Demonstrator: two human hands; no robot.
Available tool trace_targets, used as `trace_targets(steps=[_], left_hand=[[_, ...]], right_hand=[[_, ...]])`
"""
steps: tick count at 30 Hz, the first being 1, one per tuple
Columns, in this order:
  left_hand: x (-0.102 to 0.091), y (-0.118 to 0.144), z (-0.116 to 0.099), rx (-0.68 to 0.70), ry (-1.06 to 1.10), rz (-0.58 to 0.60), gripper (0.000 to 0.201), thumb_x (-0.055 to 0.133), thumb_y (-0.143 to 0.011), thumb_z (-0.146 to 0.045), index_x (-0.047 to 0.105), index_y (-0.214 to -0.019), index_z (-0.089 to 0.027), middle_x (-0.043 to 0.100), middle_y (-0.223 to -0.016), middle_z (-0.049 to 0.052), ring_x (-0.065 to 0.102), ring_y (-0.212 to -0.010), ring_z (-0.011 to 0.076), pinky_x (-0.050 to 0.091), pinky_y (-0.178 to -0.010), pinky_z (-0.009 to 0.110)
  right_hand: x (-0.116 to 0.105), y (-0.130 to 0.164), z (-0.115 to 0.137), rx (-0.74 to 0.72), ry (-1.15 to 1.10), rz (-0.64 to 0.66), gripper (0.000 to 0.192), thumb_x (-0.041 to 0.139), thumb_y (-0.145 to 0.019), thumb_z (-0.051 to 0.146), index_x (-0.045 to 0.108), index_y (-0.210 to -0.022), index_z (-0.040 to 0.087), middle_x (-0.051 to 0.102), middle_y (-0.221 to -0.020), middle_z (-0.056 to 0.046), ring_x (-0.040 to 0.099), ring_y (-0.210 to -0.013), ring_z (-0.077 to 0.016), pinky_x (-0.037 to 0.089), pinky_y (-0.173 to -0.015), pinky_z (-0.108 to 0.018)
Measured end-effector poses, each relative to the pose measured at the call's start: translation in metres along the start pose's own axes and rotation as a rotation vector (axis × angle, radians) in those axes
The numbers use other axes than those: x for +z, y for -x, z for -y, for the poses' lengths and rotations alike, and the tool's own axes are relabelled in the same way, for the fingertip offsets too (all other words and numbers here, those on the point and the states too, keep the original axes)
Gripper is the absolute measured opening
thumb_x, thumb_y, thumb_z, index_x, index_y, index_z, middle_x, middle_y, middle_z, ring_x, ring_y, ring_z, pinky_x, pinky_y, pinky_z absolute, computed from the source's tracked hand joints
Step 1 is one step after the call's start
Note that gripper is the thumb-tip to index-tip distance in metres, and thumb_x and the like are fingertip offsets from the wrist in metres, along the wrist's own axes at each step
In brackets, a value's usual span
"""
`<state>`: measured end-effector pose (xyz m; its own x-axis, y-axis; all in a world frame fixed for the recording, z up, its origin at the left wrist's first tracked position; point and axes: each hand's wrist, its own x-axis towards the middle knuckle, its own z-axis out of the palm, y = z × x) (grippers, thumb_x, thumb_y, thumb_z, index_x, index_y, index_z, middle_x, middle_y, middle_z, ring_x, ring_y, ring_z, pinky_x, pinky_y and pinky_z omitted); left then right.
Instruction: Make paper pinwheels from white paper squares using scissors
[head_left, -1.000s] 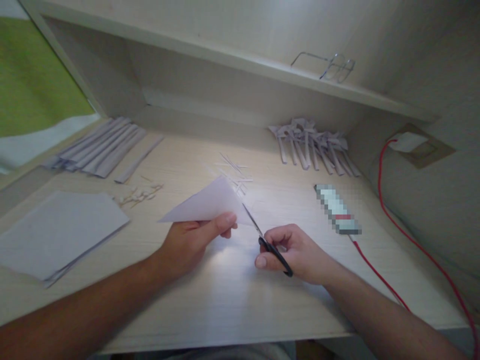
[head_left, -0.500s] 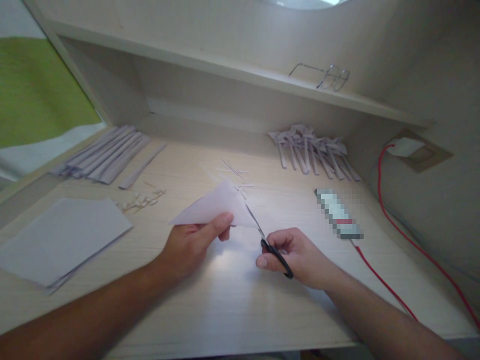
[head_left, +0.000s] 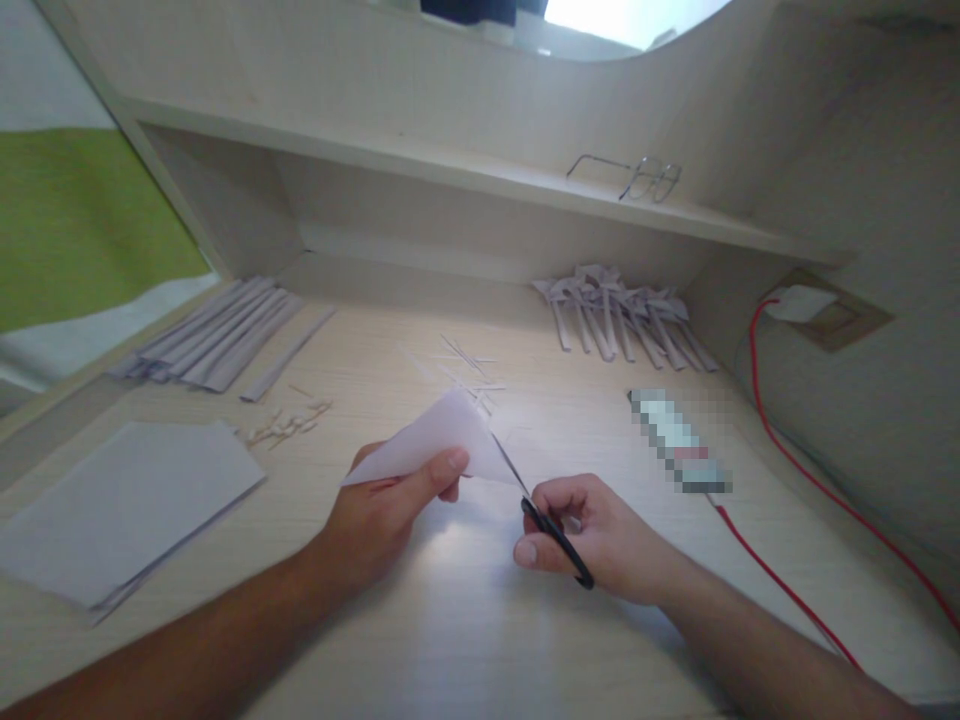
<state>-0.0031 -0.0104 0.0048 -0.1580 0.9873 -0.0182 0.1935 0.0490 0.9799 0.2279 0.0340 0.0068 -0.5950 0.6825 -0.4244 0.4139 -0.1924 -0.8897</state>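
My left hand pinches a white sheet of paper folded to a triangle, thumb on top and fingers beneath. In my right hand is a pair of scissors with black handles; their blades lie along the paper's right edge and look nearly closed. Just beyond the paper, thin white paper strips are scattered on the desk.
Rolled paper sticks and a stack of white sheets lie left, with cotton swabs beside them. Folded paper pinwheel shapes sit back right. A phone on a red cable lies right; glasses rest on the shelf.
The view has tilted up a little, so everything sits lower in the picture. Near the paper's right edge, the scissor blades have drawn closer together; both hands keep their hold.
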Motion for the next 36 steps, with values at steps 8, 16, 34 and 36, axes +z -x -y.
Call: trace_targets(steps=[8,16,34,36], left_hand=[[-0.0013,0.0004,0.0037,0.008,0.001,0.035,0.041,0.067,-0.083,-0.051,0.065,-0.056,-0.021,0.067,-0.063,0.0,0.064,-0.068,0.0177,0.049,-0.068,0.027],[-0.0006,0.0001,-0.0029,-0.029,0.019,0.068,0.042,0.067,-0.084,-0.051,0.063,-0.055,-0.021,0.065,-0.063,0.0,0.061,-0.067,0.0175,0.047,-0.067,0.027],[0.001,0.0007,0.0001,-0.008,-0.008,0.145,0.042,0.065,-0.086,-0.05,0.063,-0.056,-0.021,0.062,-0.06,0.0,0.06,-0.064,0.0172,0.047,-0.067,0.028],[0.0009,0.0008,0.0011,-0.008,-0.009,0.151,0.042,0.064,-0.087,-0.049,0.063,-0.057,-0.021,0.063,-0.062,0.0,0.061,-0.065,0.0171,0.047,-0.068,0.028]], right_hand=[[-0.0007,-0.0015,-0.0011,-0.001,0.02,-0.005,0.047,0.087,-0.067,0.05,0.055,-0.061,0.017,0.04,-0.053,0.006,0.032,-0.052,-0.0081,0.022,-0.049,-0.024],[-0.0007,-0.0027,-0.0063,-0.019,-0.007,-0.003,0.05,0.087,-0.067,0.051,0.051,-0.058,0.017,0.037,-0.053,0.007,0.03,-0.052,-0.0075,0.02,-0.048,-0.025],[0.0015,-0.0038,-0.005,-0.023,-0.068,-0.006,0.048,0.089,-0.066,0.048,0.053,-0.059,0.017,0.038,-0.053,0.008,0.029,-0.052,-0.007,0.02,-0.047,-0.024],[0.0012,-0.0045,-0.0055,-0.027,-0.061,-0.015,0.049,0.089,-0.066,0.048,0.052,-0.058,0.017,0.038,-0.053,0.008,0.029,-0.052,-0.007,0.02,-0.047,-0.024]])
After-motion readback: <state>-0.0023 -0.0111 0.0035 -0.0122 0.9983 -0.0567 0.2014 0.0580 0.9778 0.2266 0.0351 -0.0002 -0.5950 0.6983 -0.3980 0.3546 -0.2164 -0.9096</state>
